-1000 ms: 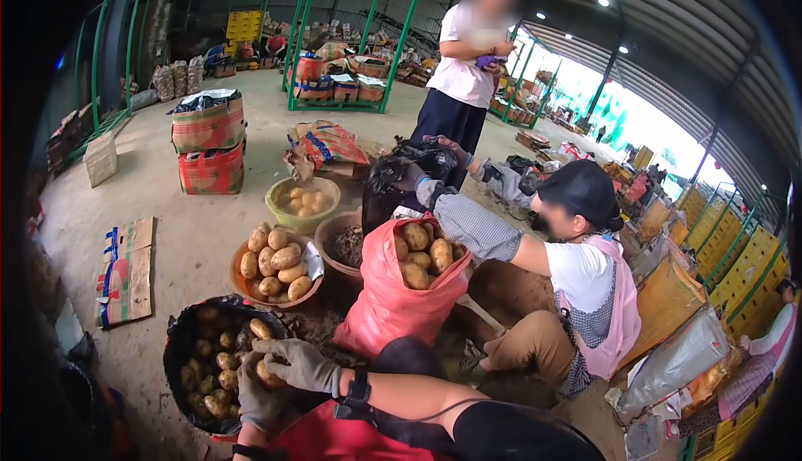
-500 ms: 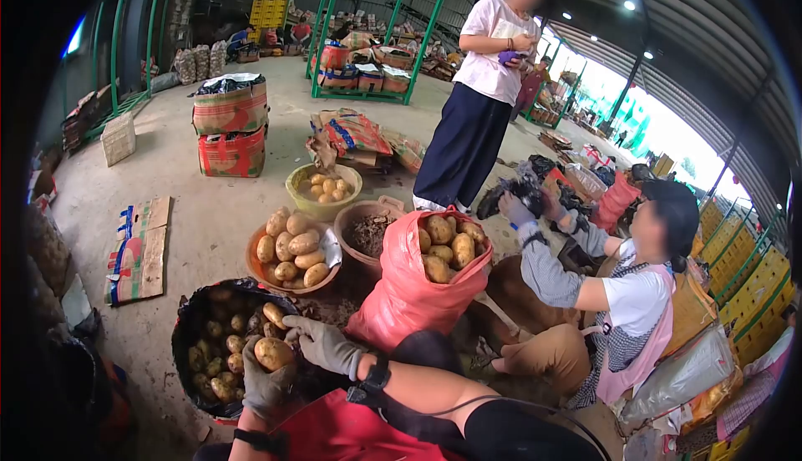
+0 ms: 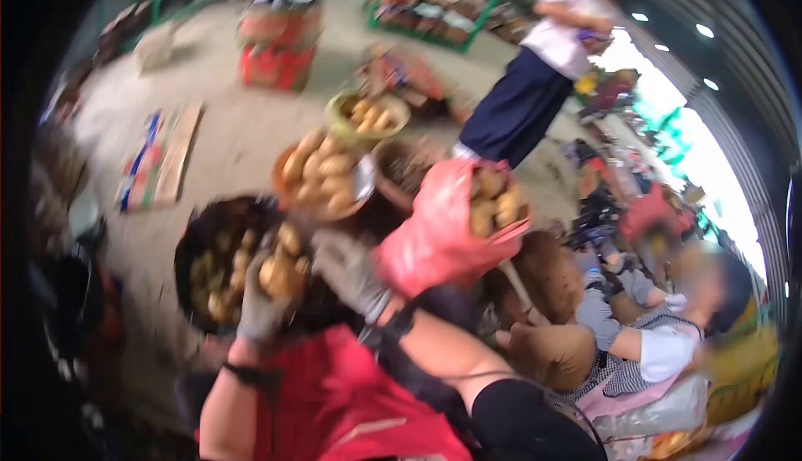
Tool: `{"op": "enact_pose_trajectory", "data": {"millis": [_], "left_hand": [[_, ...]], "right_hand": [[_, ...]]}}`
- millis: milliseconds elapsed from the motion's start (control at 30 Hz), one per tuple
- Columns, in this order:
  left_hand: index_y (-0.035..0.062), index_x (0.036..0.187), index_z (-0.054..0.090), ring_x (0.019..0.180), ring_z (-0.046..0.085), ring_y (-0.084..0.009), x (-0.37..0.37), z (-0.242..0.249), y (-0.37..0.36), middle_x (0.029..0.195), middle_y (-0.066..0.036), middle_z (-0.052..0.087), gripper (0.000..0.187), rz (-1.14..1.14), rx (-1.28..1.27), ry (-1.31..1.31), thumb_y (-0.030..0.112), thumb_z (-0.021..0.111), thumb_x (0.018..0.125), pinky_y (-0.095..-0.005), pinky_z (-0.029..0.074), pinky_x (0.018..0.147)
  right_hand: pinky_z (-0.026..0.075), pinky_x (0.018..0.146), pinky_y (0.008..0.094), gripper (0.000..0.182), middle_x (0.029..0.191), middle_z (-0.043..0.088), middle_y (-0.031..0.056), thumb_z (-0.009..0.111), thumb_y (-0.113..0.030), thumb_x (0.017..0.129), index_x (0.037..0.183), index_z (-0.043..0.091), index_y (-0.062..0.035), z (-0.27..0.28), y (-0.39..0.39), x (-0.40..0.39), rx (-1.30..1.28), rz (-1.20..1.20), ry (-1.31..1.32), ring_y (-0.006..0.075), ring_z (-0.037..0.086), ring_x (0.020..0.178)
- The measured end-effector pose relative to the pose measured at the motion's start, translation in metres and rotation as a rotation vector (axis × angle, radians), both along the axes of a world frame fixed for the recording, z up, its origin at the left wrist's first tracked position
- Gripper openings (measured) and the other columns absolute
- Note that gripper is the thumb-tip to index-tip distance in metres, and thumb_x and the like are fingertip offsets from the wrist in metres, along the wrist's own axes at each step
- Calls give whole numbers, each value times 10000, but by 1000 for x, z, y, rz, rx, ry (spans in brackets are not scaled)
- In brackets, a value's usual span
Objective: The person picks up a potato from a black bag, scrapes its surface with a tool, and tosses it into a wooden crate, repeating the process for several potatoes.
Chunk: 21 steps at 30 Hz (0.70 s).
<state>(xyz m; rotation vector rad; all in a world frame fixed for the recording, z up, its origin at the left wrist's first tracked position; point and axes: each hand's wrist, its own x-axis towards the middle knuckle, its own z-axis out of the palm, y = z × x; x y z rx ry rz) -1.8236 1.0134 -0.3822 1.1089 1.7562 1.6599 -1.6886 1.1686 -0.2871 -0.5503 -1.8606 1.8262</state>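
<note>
The view is blurred by motion. My left hand, in a grey glove, is closed around a potato over the black bag of potatoes. My right hand, also gloved, hovers beside that potato with fingers spread; whether it touches it I cannot tell. A red sack of potatoes stands just right of my right hand. An orange basin of potatoes sits behind the black bag.
A seated person crouches at the right, arms turned away from the red sack. Another person stands behind. A green basin of potatoes, a brown basin of dirt, flattened cardboard and stacked boxes lie on the concrete floor.
My view has tilted and swung sharply, blurring everything. My left hand lifted a potato out of the black bag. The seated person turned away from the red sack toward the right.
</note>
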Motion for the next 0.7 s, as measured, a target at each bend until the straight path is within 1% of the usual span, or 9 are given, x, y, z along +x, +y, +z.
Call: {"op": "enact_pose_trajectory", "data": {"millis": [100, 133, 200, 267, 300, 467, 567, 600, 700], "left_hand": [[139, 1512, 384, 1226, 610, -225, 4, 28, 4, 1397, -116, 559, 818, 41, 179, -224, 19, 835, 840, -366, 553, 1019], [125, 1493, 399, 1179, 627, -201, 13, 54, 1, 1334, -103, 587, 788, 83, 129, -364, -7, 822, 841, -350, 557, 999], [110, 1487, 398, 1155, 613, -163, 16, 49, -5, 1294, -76, 594, 810, 51, 189, -429, -77, 782, 798, -350, 552, 993], [105, 1490, 393, 1151, 608, -160, 19, 54, -7, 1284, -67, 595, 833, 21, 197, -557, -82, 780, 777, -345, 544, 1002], [84, 1500, 415, 1198, 597, -172, 18, 51, -7, 1343, -63, 569, 896, 20, 168, -554, 14, 887, 742, -340, 523, 1033], [65, 1499, 419, 1237, 584, -180, 17, 48, -1, 1380, -71, 571, 861, -12, 165, -474, 45, 876, 770, -351, 494, 1077], [39, 1519, 417, 1272, 572, -188, 19, 45, 5, 1402, -90, 580, 932, -18, 153, -390, 122, 922, 740, -367, 477, 1105], [39, 1519, 417, 1272, 572, -188, 17, 46, 5, 1402, -90, 580, 932, -13, 146, -390, 122, 922, 740, -367, 477, 1105], [16, 1459, 472, 1127, 625, -161, 18, 47, 2, 1256, -67, 632, 898, -48, 58, -445, 114, 936, 696, -323, 530, 1017]], "right_hand": [[551, 949, 320, 413, 1193, 695, 102, 673, -67, 971, 1366, 590, 23, -8, 9, -12, 298, -18, 68, 165, 662, 1047], [591, 833, 302, 382, 1046, 720, 102, 637, -1, 942, 1318, 597, 50, -25, 11, -18, 326, -68, 136, 147, 704, 904], [588, 857, 289, 545, 1067, 714, 97, 647, 8, 948, 1476, 514, 42, -26, 4, -14, 226, -35, 126, 153, 699, 981], [576, 927, 329, 435, 1163, 719, 146, 669, -1, 949, 1376, 598, 36, -18, 2, -9, 133, 36, 106, 203, 698, 1084], [548, 999, 372, 316, 1249, 709, 209, 720, -39, 931, 1238, 674, 21, -27, 8, -11, 350, -7, 82, 292, 692, 1167], [542, 990, 428, 321, 1173, 735, 209, 810, -113, 865, 1151, 706, -9, -10, -1, -12, 536, 22, 96, 366, 700, 1120], [567, 794, 444, 239, 970, 754, 132, 781, -135, 906, 1115, 714, -42, -13, 0, -19, 1071, 13, 253, 348, 712, 878], [567, 794, 444, 239, 970, 754, 132, 781, -135, 906, 1115, 714, -42, -20, 5, -22, 1062, 15, 255, 348, 712, 878], [559, 876, 301, 250, 1063, 746, 99, 740, -89, 975, 1186, 682, 31, -31, 25, -28, 703, -150, 174, 151, 691, 927]]}}
